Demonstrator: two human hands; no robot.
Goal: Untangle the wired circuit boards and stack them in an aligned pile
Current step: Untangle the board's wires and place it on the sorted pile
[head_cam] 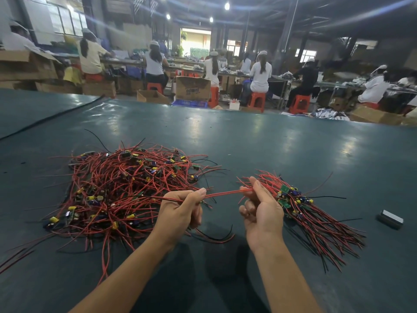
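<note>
On the green table [248,136], the little boards in the big tangled heap [121,184] are mostly buried under wires and hard to pick out. A small grey block [390,219] lies far right, and people sit on orange stools [256,100] behind. The left hand [180,208] and right hand [261,213] each pinch one red wire [223,193] pulled tight between them. The tangled heap lies beside the left hand, and the neat bundle [311,213] lies just behind the right hand.

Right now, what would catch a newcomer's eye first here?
The big red tangle of wired boards on the left of the table. In front, the left hand and right hand pinch a red wire stretched between them. Right of them lies a neater pile, wires fanned toward the person.
</note>
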